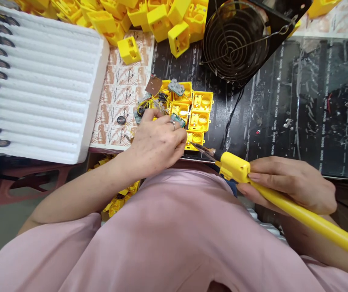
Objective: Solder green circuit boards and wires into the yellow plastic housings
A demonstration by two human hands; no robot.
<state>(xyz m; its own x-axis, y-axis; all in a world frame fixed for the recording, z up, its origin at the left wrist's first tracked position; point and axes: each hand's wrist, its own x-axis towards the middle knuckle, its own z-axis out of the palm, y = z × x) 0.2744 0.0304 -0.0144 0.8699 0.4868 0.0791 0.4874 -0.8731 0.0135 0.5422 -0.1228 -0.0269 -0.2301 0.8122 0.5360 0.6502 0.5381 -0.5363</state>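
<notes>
A yellow soldering iron [234,165] is gripped in my right hand [293,182], its fingers closed around the body. The thin tip points left and reaches the nearest of several small yellow plastic housings [202,101] grouped on the bench. My left hand [163,140], wearing a ring, is closed over the left side of that group, close to the iron's tip. What its fingertips pinch is hidden. A green circuit board [178,120] shows beside its fingers, and a grey-green circuit board [176,87] lies farther back. Thin wires and a brown square board [153,85] are at the group's left.
Behind the work, yellow casings [158,22] are heaped beside a black fan [237,40] with a wire guard. A ridged white foam tray [49,81] at left carries wired round parts. One round black part [121,120] lies on the patterned paper. A black cable [233,113] runs from the fan.
</notes>
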